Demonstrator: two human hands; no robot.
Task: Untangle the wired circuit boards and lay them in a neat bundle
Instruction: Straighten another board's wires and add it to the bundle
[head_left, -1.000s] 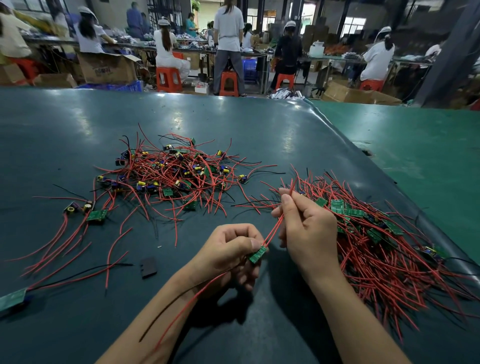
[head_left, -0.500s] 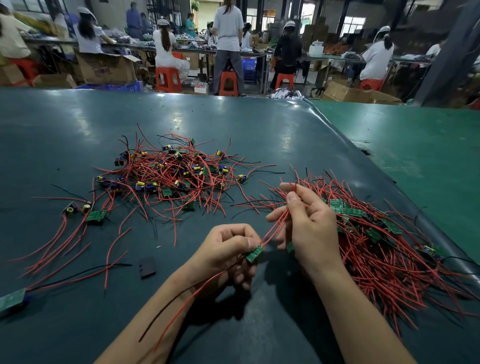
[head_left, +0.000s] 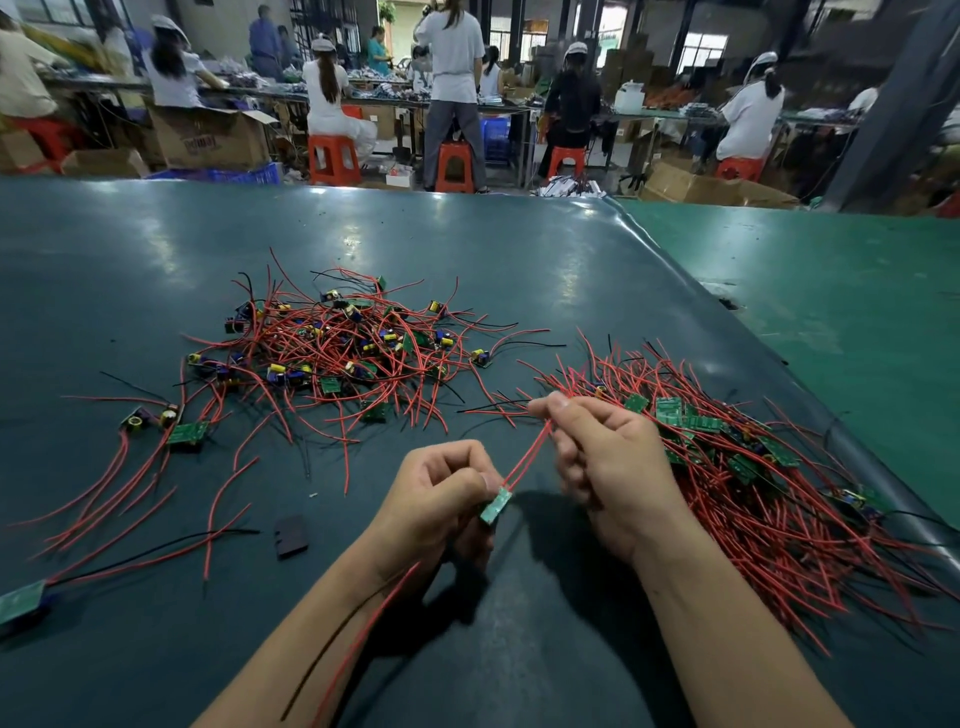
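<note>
Since the earlier frames, the right hand (head_left: 608, 457) has slid further up the two red wires (head_left: 527, 454), and its pinch is now near their far ends; the left hand has hardly moved.

Far left on the bench (head_left: 130, 270) lie a few loose boards with long red wires (head_left: 104, 499), and one green board (head_left: 21, 600) sits at the edge. Next comes the tangled pile (head_left: 332, 353), still unsorted. In the middle, the left hand (head_left: 441, 493) pinches a small green board (head_left: 496, 506) with curled fingers; more wires from it trail back along the forearm. The right hand pinches the wires and holds them tight. Just behind and beside it lies the sorted bundle (head_left: 753, 493).

I think the risk is pulling too hard: the thin wires may tear off at the solder points. The trailing wires could also catch the bundle and disturb it.
</note>
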